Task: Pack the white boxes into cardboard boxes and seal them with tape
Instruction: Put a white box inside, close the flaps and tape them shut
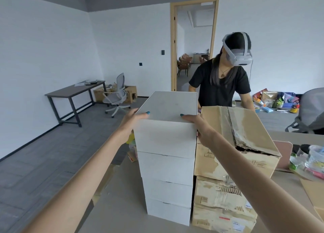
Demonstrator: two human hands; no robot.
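**Q:** What is shown nearest, along the bottom of the frame?

**A:** A pale table (114, 211) is shown. A stack of four white boxes (168, 169) is stood on it at bottom centre. Worn cardboard boxes (219, 159) are piled just beside it on the right.

**Q:** How is the stack being handled?

**A:** The top white box (166, 138) is clasped from both sides at mid-frame. The left hand (133, 122) is set against its left edge and the right hand (196, 123) against its right. Each thumb is laid over the lid. The other fingers are hidden down the sides.

**Q:** How is this lift best done?

**A:** Probably, even pressure should be kept from both sides. The box should be raised straight up and held level, so that the three below are not dragged or tipped. The carton close on the right should be cleared before any swing.

**Q:** And farther off?

**A:** A person (222, 85) in a headset and black shirt is seen behind the boxes. A doorway (192, 45) is seen at top centre, and a desk (75, 91) and an office chair (116, 96) at middle left.
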